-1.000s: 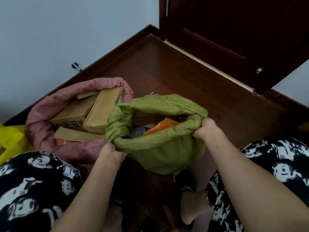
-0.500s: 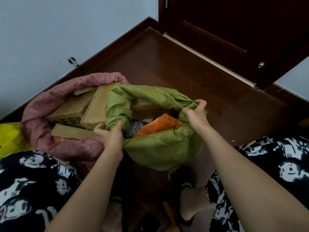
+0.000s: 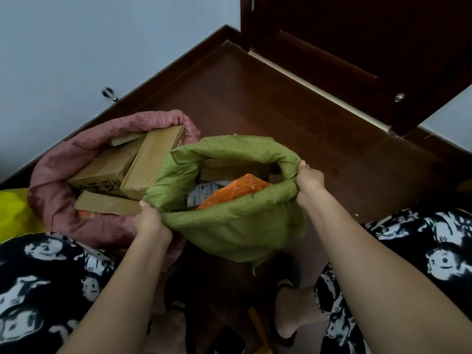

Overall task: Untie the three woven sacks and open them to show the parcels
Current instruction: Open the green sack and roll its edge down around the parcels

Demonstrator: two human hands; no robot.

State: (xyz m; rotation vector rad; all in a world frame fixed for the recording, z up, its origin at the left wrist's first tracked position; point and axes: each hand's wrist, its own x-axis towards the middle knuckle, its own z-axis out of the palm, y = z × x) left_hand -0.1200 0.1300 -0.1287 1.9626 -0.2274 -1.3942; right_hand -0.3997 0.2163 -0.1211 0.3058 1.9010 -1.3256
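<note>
Green sack point(image 3: 237, 226): open, rim rolled down, mouth wide; touching the pink sack.
Its parcels: orange plastic parcel point(image 3: 235, 190), labelled packet point(image 3: 204, 192), brown box behind.
Pink sack point(image 3: 102, 226): open, rim rolled, on its left.
Its parcels: brown cardboard boxes point(image 3: 150, 162), stacked aslant.

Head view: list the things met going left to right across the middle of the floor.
yellow bag → pink sack → cardboard boxes → green sack → right hand
</note>
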